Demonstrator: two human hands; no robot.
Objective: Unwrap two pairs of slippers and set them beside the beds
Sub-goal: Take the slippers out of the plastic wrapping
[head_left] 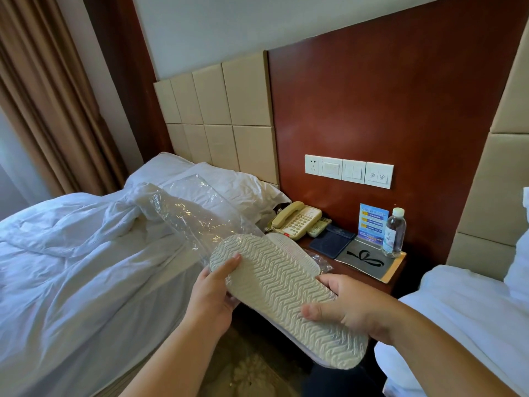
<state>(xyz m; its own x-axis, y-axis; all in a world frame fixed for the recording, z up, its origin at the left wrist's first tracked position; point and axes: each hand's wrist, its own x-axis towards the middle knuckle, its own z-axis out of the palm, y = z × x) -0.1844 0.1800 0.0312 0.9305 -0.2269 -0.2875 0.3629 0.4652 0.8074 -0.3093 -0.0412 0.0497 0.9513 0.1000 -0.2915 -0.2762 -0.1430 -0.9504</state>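
Between the two beds: I stand facing the nightstand (396,277), arms out over the floor gap.
Left bed (71,267): rumpled white duvet; its edge is near my left hand, where a pair should end up on the floor.
Right bed (458,310): white cover, just beside my right forearm.
Plastic wrapper (186,213): clear sleeve, mostly pulled off, trailing up and away from the toe end over the left bed; a scrap of it shows past the slippers on the nightstand side.
Slippers (286,293): pale pair stacked sole up, wavy tread facing me, held slantwise in the air, so not yet on the floor.
Right hand (352,308): clamped on the heel half, thumb across the tread, to anchor the pair.
Left hand (214,293): closed on the toe end, thumb on the sole, fingers under; I judge it is stripping the film away.
Telephone (294,219): beige, on the nightstand beyond the slippers.
Water bottle (395,232): upright at the back.
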